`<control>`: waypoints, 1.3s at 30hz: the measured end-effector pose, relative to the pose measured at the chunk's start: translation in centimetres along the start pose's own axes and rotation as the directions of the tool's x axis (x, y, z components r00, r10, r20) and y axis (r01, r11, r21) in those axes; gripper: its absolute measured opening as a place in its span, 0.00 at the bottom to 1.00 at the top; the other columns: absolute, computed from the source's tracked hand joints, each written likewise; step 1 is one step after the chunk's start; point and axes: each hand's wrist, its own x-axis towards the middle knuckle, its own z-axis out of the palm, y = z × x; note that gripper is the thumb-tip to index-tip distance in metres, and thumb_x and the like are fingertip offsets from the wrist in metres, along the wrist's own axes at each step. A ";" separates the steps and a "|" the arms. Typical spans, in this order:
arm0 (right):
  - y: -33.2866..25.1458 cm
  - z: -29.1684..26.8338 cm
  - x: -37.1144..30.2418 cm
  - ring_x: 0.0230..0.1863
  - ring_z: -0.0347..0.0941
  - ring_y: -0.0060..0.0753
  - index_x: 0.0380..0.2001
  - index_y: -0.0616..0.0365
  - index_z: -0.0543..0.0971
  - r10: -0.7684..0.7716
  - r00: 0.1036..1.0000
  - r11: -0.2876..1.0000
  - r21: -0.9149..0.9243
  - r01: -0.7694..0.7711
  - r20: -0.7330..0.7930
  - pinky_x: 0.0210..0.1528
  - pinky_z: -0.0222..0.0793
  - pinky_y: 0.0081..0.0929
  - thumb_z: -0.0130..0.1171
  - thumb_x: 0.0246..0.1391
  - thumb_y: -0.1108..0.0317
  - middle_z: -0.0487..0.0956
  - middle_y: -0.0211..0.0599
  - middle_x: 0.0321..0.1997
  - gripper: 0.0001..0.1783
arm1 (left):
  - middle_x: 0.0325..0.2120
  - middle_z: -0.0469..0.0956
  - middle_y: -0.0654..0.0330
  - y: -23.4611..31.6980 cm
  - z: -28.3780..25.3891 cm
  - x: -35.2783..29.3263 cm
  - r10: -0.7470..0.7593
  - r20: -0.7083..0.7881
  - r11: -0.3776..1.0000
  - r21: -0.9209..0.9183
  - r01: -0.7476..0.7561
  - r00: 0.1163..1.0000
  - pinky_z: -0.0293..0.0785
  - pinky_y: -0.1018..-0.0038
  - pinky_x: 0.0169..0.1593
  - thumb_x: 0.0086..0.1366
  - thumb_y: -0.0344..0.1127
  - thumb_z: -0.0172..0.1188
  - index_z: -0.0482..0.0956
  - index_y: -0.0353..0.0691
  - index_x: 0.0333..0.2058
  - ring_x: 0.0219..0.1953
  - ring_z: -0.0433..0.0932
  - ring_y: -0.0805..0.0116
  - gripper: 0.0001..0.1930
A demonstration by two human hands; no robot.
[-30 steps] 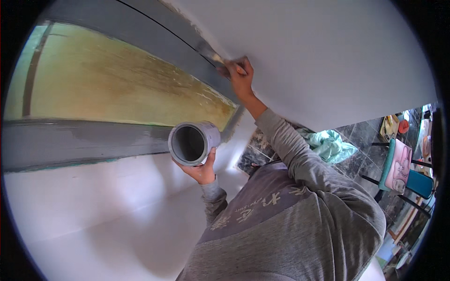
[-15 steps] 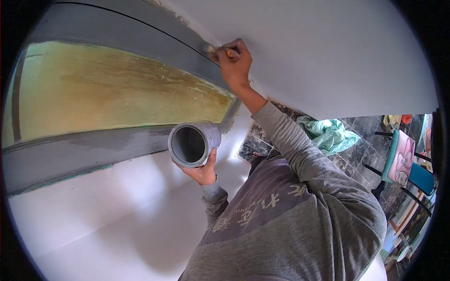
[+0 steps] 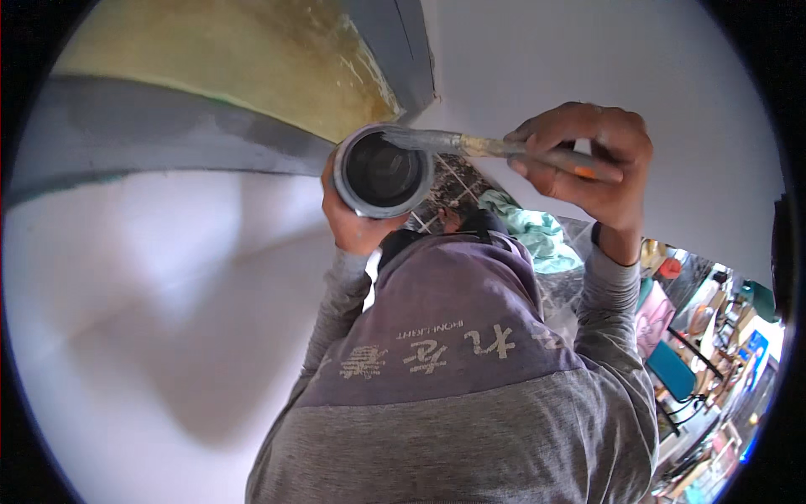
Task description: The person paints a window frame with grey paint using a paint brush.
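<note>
My left hand [image 3: 359, 225] is wrapped round a grey paint can [image 3: 344, 191], whose round mouth faces up and shows dark grey paint inside. A paintbrush [image 3: 483, 146] with a worn, paint-stained handle lies in the grip of my right hand [image 3: 592, 155], its fingers pinched on the handle. The grey-coated bristles rest over the can's upper rim; whether their tip touches the paint I cannot tell. Beyond the can are a grey-painted frame [image 3: 193, 122] and a yellowish, streaked panel [image 3: 227, 59] set inside it.
White wall [image 3: 151, 277] runs below the frame on the left, and another white wall [image 3: 672, 76] rises on the right. Green cloth [image 3: 537, 239] lies on the dark tiled floor by my feet. A blue chair [image 3: 672, 370] and assorted clutter stand at the lower right.
My right hand has left the grey frame and brought the paintbrush to the can's mouth. The can has shifted up and to the right in view, and my view has turned.
</note>
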 end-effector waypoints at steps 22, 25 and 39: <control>1.2 6.1 2.3 0.28 0.78 0.34 0.31 0.49 0.82 0.050 0.521 0.815 -0.336 0.472 0.852 0.28 0.72 0.33 0.69 0.40 0.70 0.78 0.26 0.24 0.11 | 0.64 0.67 0.46 1.7 3.1 -1.7 0.030 0.143 0.999 -0.042 -0.024 0.989 0.63 0.53 0.68 0.35 0.49 0.84 0.64 0.37 0.66 0.67 0.65 0.42 0.58; 1.5 5.7 2.9 0.28 0.79 0.38 0.28 0.50 0.81 0.028 0.555 0.877 -0.286 0.385 0.831 0.29 0.73 0.33 0.71 0.39 0.70 0.79 0.30 0.24 0.10 | 0.64 0.66 0.45 1.4 3.2 -1.7 0.010 0.139 0.999 -0.053 -0.003 0.990 0.63 0.53 0.68 0.35 0.48 0.84 0.64 0.37 0.66 0.67 0.65 0.43 0.58; 4.9 -0.1 -1.4 0.28 0.82 0.21 0.33 0.60 0.78 0.501 0.828 0.819 0.172 -0.548 0.253 0.23 0.72 0.15 0.71 0.51 0.77 0.83 0.33 0.27 0.10 | 0.62 0.69 0.45 0.7 2.3 -0.9 0.011 0.087 1.000 -0.001 -0.011 0.996 0.65 0.53 0.66 0.32 0.43 0.85 0.64 0.35 0.65 0.64 0.68 0.42 0.58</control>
